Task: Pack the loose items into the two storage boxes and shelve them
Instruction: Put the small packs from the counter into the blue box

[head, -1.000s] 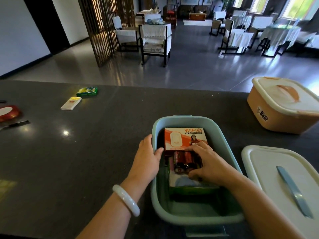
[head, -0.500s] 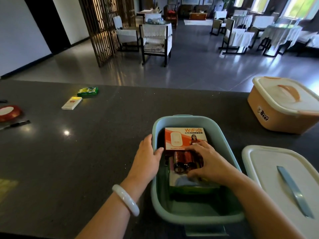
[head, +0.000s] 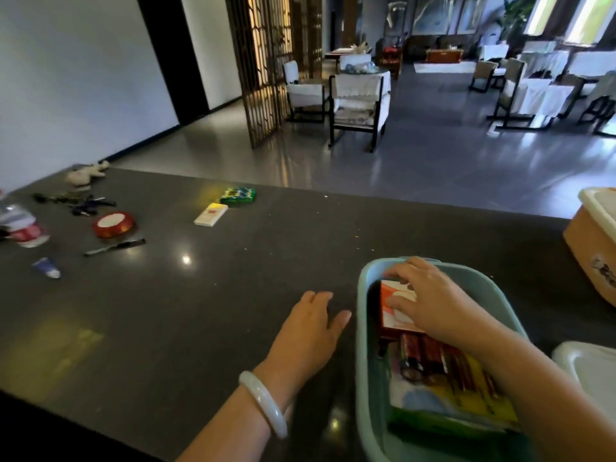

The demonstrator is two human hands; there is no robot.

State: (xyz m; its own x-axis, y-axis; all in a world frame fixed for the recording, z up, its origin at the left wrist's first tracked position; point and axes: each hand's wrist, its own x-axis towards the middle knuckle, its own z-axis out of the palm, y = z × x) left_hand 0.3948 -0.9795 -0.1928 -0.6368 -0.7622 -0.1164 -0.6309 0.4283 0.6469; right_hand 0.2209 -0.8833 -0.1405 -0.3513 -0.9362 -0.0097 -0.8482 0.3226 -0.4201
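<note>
Our right hand (head: 430, 300) presses spread fingers on the orange box (head: 396, 311) at twelve o'clock in the blue bin (head: 366, 361), left hand (head: 310, 335) flat and empty; overfilling risks blocking the lid.

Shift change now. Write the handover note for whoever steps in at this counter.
Left hand: open, flat on the counter beside the blue box.
Right hand: inside the blue box, fingers on the orange WiFi carton; a closed grip is not clear.
Done: carton, batteries and packets in the blue box; orange box lidded.
Left: green packet, white pack, red tape roll, pen, keys, tube; lid, shelving.
</note>
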